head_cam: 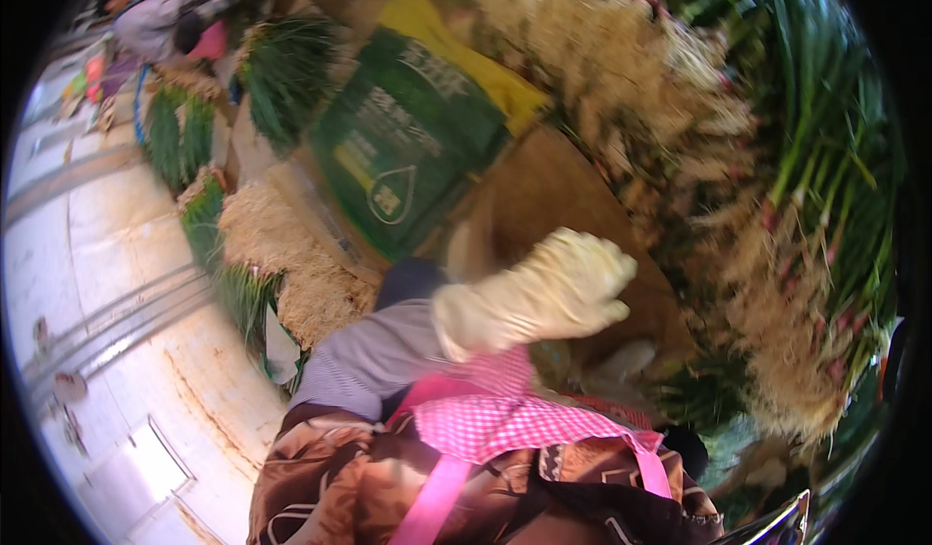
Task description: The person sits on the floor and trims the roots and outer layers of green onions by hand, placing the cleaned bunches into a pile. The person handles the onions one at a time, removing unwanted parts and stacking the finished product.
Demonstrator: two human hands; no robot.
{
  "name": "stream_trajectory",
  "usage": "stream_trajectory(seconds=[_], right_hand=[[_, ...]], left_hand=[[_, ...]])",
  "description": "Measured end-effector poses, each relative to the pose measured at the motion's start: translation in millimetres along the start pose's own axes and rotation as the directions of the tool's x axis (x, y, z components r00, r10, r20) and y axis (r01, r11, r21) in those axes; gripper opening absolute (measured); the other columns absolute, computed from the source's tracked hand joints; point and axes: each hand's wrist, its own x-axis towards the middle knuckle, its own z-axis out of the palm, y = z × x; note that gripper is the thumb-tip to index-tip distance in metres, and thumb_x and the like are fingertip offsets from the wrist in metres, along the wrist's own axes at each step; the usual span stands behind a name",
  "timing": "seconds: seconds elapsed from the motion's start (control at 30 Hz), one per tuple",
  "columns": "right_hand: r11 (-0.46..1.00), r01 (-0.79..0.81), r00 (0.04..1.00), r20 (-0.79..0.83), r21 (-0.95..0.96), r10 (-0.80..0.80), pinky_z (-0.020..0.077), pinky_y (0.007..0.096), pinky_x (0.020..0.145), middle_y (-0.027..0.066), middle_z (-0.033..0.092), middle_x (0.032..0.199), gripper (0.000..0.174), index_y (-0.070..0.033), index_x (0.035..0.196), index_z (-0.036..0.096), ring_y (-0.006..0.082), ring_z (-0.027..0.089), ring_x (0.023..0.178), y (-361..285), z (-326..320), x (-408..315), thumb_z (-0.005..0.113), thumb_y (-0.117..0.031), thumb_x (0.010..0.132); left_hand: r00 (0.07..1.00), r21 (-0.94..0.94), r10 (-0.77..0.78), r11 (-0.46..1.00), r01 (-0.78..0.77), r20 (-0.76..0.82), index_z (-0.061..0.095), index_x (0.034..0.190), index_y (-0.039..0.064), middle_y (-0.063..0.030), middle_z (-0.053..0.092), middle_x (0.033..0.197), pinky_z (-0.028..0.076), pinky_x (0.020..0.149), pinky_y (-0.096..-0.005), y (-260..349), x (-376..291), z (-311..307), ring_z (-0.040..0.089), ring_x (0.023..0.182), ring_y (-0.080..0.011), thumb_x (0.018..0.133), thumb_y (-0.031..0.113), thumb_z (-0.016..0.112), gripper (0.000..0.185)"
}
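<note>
My left hand (539, 290), in a cream rubber glove, is held in front of my pink checked apron (495, 421). Its fingers are bent and point to the right; the palm is turned away, so whatever may be in it is hidden. Below it lies a brown sheet or sack (582, 195). A pale blurred shape (630, 359) low on that sheet may be my right hand, but it is too unclear to tell. To the right are heaped spring onions (808, 174) with reddish bulbs and long tan roots (750, 290).
Ahead lies a green and yellow printed sack (408, 137) bearing writing. Piles of pale, root-like fibres (269, 225) and bundles of green onions (287, 72) lie to the left. Beyond them runs a stained white panelled surface (145, 312). Another person (149, 28) is at the far upper left.
</note>
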Motion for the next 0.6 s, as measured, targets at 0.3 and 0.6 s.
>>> stream_trajectory(seconds=[0.3, 0.6], right_hand=[[0.993, 0.031, 0.986, -0.158, -0.113, -0.048, 0.0516, 0.0396, 0.08, 0.0179, 0.067, 0.097, 0.032, -0.001, 0.109, 0.064, 0.0338, 0.065, 0.092, 63, -19, 54, 0.058, -0.018, 0.082], [0.989, 0.077, 0.926, -0.359, -0.123, -0.117, 0.0505, 0.0399, 0.083, 0.0181, 0.067, 0.1, 0.035, -0.002, 0.111, 0.064, 0.0348, 0.065, 0.094, 78, -84, 90, 0.059, -0.021, 0.082]], left_hand=[[0.936, 0.462, 0.338, 0.848, -0.26, -0.094, 0.068, 0.075, 0.001, -0.012, 0.063, 0.073, 0.044, 0.057, -0.0399, 15, 52, 52, 0.061, 0.066, -0.028, 0.075, 0.028, 0.06, 0.028], [0.68, 0.845, 0.703, 0.479, -0.238, -0.207, 0.057, 0.062, 0.008, -0.0074, 0.049, 0.057, 0.038, 0.047, -0.0369, 20, 32, 63, 0.049, 0.052, -0.0231, 0.067, 0.016, 0.062, 0.011]])
